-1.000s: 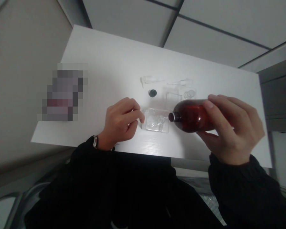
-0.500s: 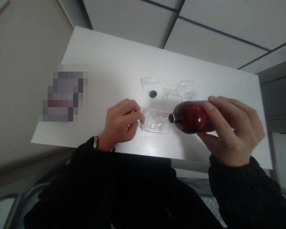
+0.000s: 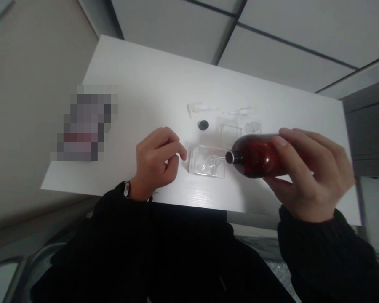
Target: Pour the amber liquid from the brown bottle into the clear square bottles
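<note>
In my right hand point(image 3: 312, 172) is a dark red-brown bottle point(image 3: 260, 155), tipped on its side with its uncapped mouth facing left. A thin stream of clear liquid point(image 3: 220, 158) runs from the mouth into a clear plastic box point(image 3: 207, 170) on the table. My left hand point(image 3: 158, 160) hovers just left of that box, apart from it, its fingers curled in and nothing visible in them. Above the box lies a small black cap point(image 3: 203, 125).
Two clear pipette-like pieces point(image 3: 204, 107) point(image 3: 240, 111) lie farther back on the white table point(image 3: 145, 84). A second clear box point(image 3: 231, 134) with round clear discs point(image 3: 252, 126) stands behind the bottle. A blurred-out object point(image 3: 85, 122) sits at the left. A panelled wall borders the far edge.
My left hand has moved a little left, off the edge of the clear box. The bottle in my right hand has shifted slightly right, with liquid still streaming out.
</note>
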`<state>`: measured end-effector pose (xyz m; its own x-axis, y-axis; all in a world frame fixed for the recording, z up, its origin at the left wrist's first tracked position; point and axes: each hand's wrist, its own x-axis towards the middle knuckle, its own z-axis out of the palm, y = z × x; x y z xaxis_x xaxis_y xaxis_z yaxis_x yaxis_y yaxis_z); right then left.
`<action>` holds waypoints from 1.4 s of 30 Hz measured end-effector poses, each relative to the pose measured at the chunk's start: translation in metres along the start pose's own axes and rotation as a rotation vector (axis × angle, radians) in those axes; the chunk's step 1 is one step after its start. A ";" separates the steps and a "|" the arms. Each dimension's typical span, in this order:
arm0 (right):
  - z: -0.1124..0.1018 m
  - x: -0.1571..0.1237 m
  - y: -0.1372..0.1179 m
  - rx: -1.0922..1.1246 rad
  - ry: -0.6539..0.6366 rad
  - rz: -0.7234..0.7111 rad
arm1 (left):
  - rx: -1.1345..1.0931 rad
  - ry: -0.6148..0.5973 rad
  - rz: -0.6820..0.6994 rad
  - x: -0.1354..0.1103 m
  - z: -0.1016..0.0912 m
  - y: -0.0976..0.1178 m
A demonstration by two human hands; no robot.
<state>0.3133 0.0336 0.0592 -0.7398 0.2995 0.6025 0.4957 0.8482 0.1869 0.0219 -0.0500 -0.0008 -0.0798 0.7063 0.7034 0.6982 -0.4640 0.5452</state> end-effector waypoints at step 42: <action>0.002 -0.001 0.000 0.006 0.049 0.009 | -0.065 -0.339 -0.250 -0.006 0.001 -0.006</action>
<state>0.3135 0.0342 0.0574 -0.7118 0.2857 0.6417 0.4998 0.8479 0.1769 0.0190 -0.0503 -0.0088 0.0049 0.9322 0.3619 0.6399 -0.2810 0.7152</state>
